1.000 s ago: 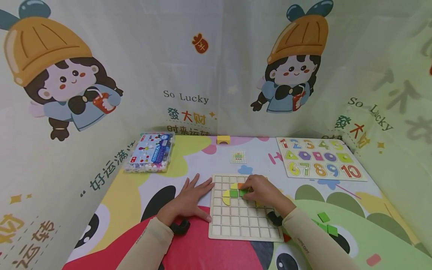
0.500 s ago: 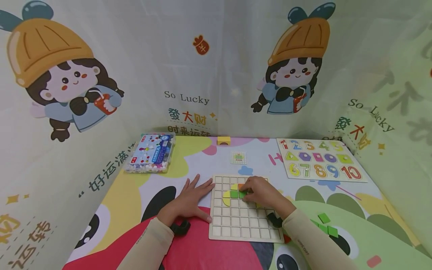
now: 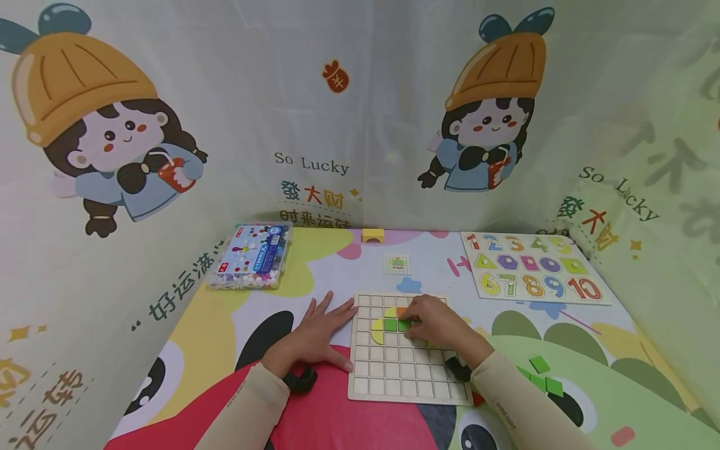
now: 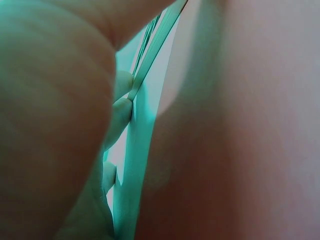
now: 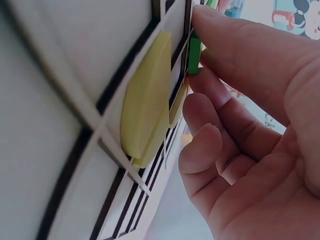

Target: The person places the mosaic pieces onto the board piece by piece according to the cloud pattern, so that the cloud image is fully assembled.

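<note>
A wooden grid board lies on the printed tablecloth. My left hand spreads straight fingers and thumb against the board's left edge. Over the upper part of the board, my right hand pinches a green square tile between thumb and index finger, low on the grid. Left of it sit another green tile and a yellow curved piece. An orange piece shows just behind the fingertips. In the right wrist view, yellow curved pieces rest on the grid beside this hand, partly covered by it in the head view.
Loose green tiles lie right of the right forearm. A small pattern card and a yellow arch block are behind the board. A number puzzle stands back right, a clear box of beads back left.
</note>
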### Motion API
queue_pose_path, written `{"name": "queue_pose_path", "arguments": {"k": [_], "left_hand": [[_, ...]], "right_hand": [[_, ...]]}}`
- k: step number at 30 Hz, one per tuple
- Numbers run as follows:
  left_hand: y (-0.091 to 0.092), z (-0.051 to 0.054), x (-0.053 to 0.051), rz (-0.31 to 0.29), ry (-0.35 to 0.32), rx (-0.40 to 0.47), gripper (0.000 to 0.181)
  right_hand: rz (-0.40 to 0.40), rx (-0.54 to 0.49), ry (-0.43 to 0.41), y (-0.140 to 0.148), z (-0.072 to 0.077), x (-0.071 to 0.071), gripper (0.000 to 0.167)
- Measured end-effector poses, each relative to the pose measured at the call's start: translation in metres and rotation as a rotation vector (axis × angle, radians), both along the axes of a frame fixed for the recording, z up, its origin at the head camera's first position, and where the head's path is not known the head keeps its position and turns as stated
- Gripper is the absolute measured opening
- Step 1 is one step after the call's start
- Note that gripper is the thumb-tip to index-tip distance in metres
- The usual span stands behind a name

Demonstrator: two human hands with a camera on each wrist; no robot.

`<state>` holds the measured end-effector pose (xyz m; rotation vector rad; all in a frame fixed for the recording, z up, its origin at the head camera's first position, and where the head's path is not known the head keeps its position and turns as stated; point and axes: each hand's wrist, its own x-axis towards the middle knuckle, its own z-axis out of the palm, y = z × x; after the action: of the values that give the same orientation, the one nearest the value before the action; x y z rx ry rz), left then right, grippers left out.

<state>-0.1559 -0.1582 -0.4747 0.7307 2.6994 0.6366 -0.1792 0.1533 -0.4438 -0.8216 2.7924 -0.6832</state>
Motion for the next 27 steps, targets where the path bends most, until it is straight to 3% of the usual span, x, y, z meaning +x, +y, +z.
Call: {"name": "queue_pose_path", "arguments": {"k": [8,14,22,27], "left_hand": [[0.0,-0.001,0.0,-0.002,-0.002,-0.01,0.121],[0.001,0.0,-0.001,-0.008,-0.002,-0.011,0.121],[0.0,-0.001,0.0,-0.003,-0.002,-0.012,0.12],[0.0,-0.001,0.0,0.004,-0.004,-0.008,0.12]], "right_hand": [[-0.029,0.021,0.026,0.008,0.007,0.008,0.03],[-0.114,0.025,0.008,0.026,0.013,0.017,0.033],[-0.114,-0.078,-0.013,0.081,0.018,0.034,0.053],[-0.13,-0.115,0.032,0.118,0.025,0.049,0.056]]}}
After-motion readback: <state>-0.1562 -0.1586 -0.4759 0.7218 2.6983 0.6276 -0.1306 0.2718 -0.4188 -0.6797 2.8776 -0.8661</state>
